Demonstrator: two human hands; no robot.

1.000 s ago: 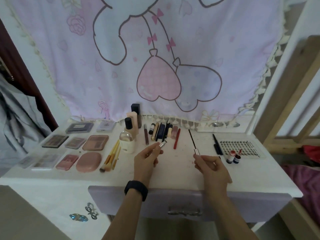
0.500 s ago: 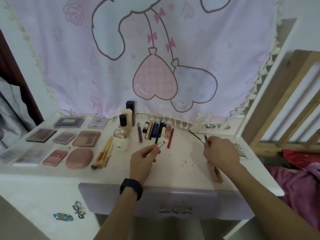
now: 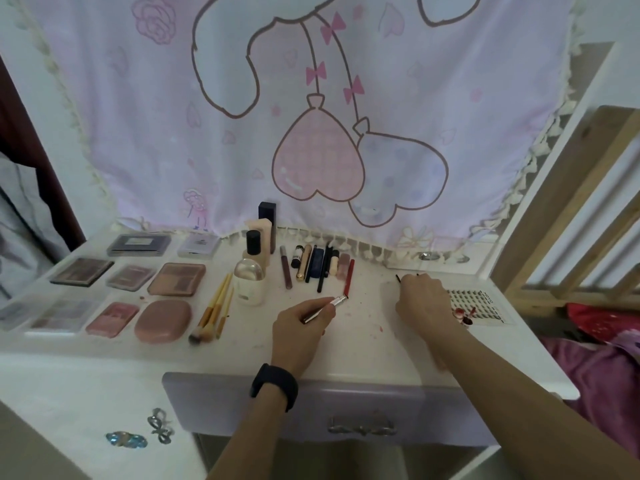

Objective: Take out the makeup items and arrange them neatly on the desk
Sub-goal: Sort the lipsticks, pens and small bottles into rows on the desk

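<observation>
1. Currently the left hand [image 3: 301, 327], lower centre of frame, pinches a slim silver-tipped tube [image 3: 325, 306] between thumb and curled fingers. The tip points up-right, almost at the near end of the red pencil [image 3: 349, 277]
2. Judgement: the tube is angled like the row of stick items [image 3: 318, 268] at centre so it can go down as the next member
3. Right hand [image 3: 422, 303], centre right, knuckles up, fingers curled under against the desk [image 3: 363, 344]. A thin black wand [image 3: 398, 278] pokes out at its upper left. Fingertips hidden, so the exact grip cannot be told
4. Layout is sorted by shape: palettes [image 3: 176, 278] in a grid at left, brushes [image 3: 214, 306] and bottles [image 3: 249, 282] between them and the row
5. Lash tray [image 3: 474, 303] lies just right of the right hand. Judgement: the wand suits the bare gap between row and tray
</observation>
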